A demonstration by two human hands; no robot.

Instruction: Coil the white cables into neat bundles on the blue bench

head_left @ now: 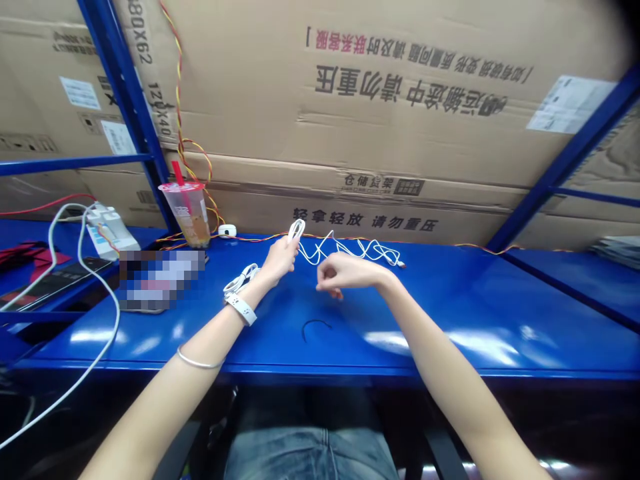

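Observation:
My left hand [283, 259] is closed around a white cable [367, 252], and a small loop of it sticks up above the fingers. From there the cable runs loosely rightward across the blue table [290, 347], behind my right hand [345, 272], to a plug end at the right. My right hand hovers with curled fingers close to the cable; whether anything is between them is hidden. Beside my left wrist lies a second white cable, coiled [242, 278] and partly covered by the forearm. A thin black curved tie [316, 323] rests in front of my hands.
A drink cup with a red straw [187, 213] stands at the back left, near a small white case [227, 231]. A blurred-out phone [160, 280] lies left, past it a white power strip [111, 230]. Large cardboard [250, 100] backs the table between blue posts.

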